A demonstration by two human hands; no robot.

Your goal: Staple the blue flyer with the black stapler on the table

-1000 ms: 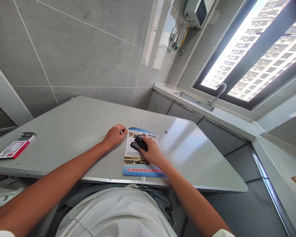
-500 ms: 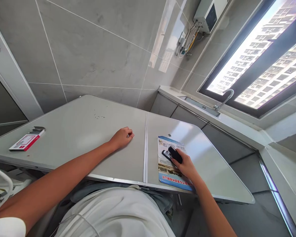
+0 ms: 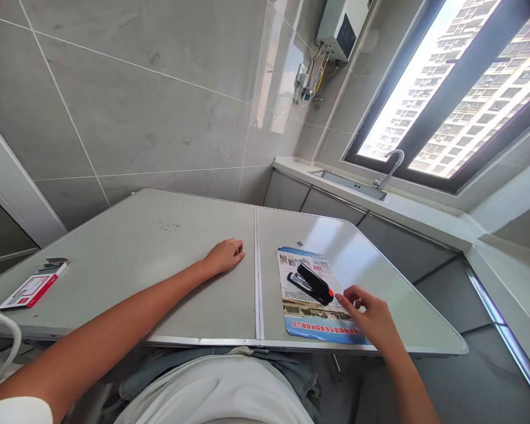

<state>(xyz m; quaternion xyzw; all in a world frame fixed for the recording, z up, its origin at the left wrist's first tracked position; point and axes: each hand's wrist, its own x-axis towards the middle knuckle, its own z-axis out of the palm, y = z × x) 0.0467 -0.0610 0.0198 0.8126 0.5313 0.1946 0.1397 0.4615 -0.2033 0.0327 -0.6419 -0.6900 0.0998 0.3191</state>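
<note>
A black stapler (image 3: 311, 284) with an orange-red end lies tilted across a printed leaflet (image 3: 322, 330), its top arm raised from its base. My right hand (image 3: 371, 315) is off the stapler's body, fingertips at the orange end; whether they touch it I cannot tell. Its thumb and fingers are apart with nothing seen between them. On the table left of the seam rests my left hand (image 3: 225, 256), fingers curled in; what they hold, if anything, is hidden. Just beyond the leaflet sits a small grey piece (image 3: 300, 243), perhaps staples.
Loose staple-like bits (image 3: 170, 226) are scattered on the far left of the grey folding table (image 3: 128, 271). A red and white box (image 3: 34, 290) lies near its left edge. Behind, a counter carries a sink (image 3: 351, 185) and a faucet (image 3: 391, 168) under the window.
My right hand has let go of the stapler and drawn back to the right, leaving it on the leaflet. The left hand stays on the table, fingers curled. The camera view has shifted.
</note>
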